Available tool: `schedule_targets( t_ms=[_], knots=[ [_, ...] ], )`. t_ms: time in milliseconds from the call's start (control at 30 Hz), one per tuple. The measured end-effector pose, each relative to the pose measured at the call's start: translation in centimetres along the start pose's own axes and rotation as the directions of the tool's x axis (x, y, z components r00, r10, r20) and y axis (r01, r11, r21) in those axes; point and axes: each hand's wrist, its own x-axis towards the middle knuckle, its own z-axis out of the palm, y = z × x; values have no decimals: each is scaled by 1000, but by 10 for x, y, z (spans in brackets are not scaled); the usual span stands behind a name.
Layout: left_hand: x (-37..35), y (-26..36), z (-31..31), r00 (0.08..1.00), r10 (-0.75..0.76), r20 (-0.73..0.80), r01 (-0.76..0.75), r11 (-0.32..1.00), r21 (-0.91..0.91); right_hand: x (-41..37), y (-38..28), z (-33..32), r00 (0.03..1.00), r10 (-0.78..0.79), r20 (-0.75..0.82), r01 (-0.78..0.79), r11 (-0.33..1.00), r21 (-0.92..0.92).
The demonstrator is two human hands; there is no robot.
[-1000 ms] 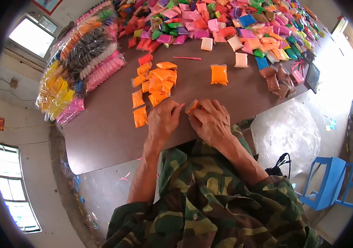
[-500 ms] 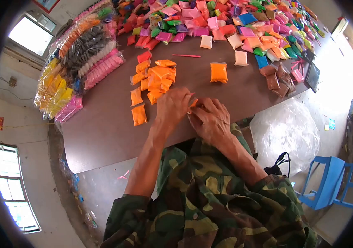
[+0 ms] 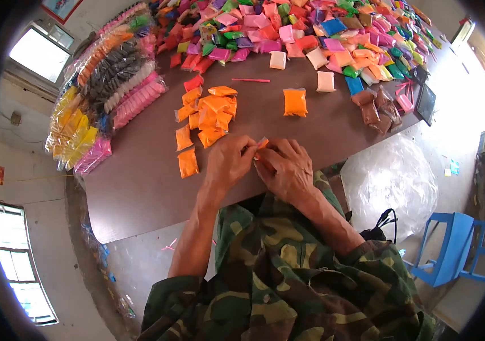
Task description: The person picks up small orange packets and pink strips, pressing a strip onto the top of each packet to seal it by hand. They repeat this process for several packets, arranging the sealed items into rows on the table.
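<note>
Landmark: the cluster of glossy orange plastic packets on your brown tabletop.

Your right hand is near and to the right of the cluster, thumb and index closed on a small orange plastic packet; just its top edge shows, the rest is behind your fingers. Your left hand, just nearside of the cluster, has its fingers curled and tips up against that packet. Can't tell how tight they are or what they have hold of.

Rest of layout, all off the cluster:
- nearside left: two loose orange packets, one behind the other
- far left edge: red plastic packet
- right, apart: single square orange packet
- beyond, slightly right: thin pink strip, lying flat
- beyond, further right: two pale pink packets, apart from each other
- well right: dark brown packets
- well beyond: big heap of mixed-colour packets
- left, well apart: clear plastic sacks of colour-sorted packets
- nearside right, past the table edge: large crumpled clear plastic bag, then blue stool
</note>
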Motion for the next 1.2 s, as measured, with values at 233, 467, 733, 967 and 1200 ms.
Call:
schedule_targets(
  t_ms=[233,467,733,967,1200],
  knots=[
    [-14,-3,-10,990,-125,-59,124,992,-33,2,-2,-8,998,3,55,-4,1000,9],
    [-32,-19,-8,975,-127,-182,135,990,36,3,-1,-16,997,78,21,-77,996,-50],
    [-54,-28,-2,950,-145,-276,123,988,-96,10,47,-47,958,212,-194,-257,934,-247],
    [-54,-26,5,927,-55,-370,62,998,8,59,79,-53,925,329,-191,-377,862,-340],
    [-57,-27,6,924,-33,-380,51,998,38,54,92,-54,929,317,-193,-356,907,-224]
  ],
)
